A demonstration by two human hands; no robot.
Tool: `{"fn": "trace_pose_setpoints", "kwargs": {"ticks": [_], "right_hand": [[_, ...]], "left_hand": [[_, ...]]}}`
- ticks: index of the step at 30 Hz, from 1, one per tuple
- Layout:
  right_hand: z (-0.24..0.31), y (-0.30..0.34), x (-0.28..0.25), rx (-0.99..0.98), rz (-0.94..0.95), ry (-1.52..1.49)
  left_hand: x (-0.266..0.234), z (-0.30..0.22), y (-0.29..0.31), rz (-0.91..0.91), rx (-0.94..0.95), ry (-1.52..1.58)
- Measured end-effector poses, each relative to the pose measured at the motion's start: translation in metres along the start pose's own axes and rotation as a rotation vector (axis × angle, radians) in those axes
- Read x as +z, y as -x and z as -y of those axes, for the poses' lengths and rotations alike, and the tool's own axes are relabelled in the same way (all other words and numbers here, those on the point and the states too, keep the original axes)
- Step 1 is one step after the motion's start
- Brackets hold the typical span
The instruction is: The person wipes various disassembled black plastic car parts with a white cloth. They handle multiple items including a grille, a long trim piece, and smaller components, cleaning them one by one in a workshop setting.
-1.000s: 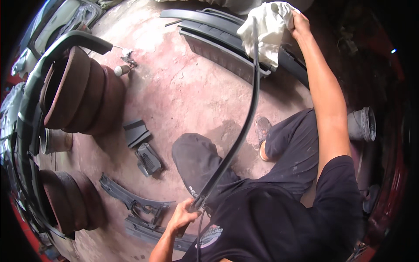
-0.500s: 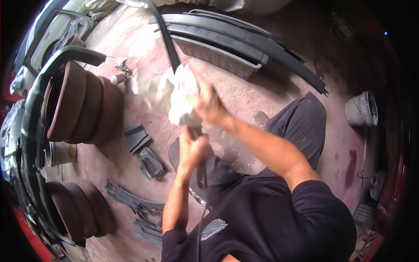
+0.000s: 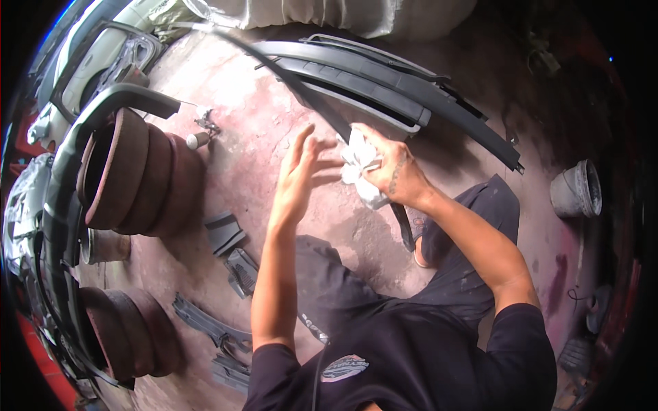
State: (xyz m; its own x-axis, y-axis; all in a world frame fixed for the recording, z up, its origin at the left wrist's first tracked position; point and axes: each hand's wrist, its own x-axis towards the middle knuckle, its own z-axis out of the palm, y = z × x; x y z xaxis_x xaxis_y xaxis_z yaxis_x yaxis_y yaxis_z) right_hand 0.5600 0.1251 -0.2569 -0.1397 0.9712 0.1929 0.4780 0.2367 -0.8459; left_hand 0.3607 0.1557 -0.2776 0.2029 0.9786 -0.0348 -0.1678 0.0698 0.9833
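Note:
My right hand is closed on a crumpled white cloth. The cloth is bunched around a long, narrow dark trim strip, so the grip takes in both. From the upper left, the strip slants down through the cloth; its lower end comes out below my right hand, near my foot. My left hand is open, fingers spread toward the cloth, with nothing in it. Whether its fingertips touch the cloth is hard to tell.
Long dark bumper-like panels lie ahead. Stacked rusty brown wheel rims stand at left, beside a curved dark bumper. A spray gun, small plastic pieces and trim parts lie on the floor. A bucket is at right.
My left hand has let go of the strip's lower part and opened. My right hand has moved right with the cloth, and the strip now leans more to the left at its far end.

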Motion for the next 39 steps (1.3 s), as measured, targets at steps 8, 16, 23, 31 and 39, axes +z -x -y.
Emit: {"fn": "trace_pose_setpoints", "kwargs": {"ticks": [8,16,23,31,39], "right_hand": [[-0.07,0.014,-0.072,-0.043,0.184,0.586],[-0.024,0.012,-0.141,-0.39,0.011,0.081],[-0.027,0.018,-0.11,-0.579,0.227,-0.023],[-0.048,-0.011,-0.125,-0.642,0.193,-0.095],[-0.072,-0.032,-0.141,-0.675,0.157,-0.145]], "left_hand": [[0.034,0.026,-0.111,-0.138,-0.021,0.213],[0.025,0.081,-0.266,-0.052,0.05,0.356],[0.082,0.102,-0.36,0.004,-0.075,0.732],[0.169,0.132,-0.429,0.0,-0.063,0.629],[0.175,0.192,-0.48,-0.186,-0.33,0.783]]}}
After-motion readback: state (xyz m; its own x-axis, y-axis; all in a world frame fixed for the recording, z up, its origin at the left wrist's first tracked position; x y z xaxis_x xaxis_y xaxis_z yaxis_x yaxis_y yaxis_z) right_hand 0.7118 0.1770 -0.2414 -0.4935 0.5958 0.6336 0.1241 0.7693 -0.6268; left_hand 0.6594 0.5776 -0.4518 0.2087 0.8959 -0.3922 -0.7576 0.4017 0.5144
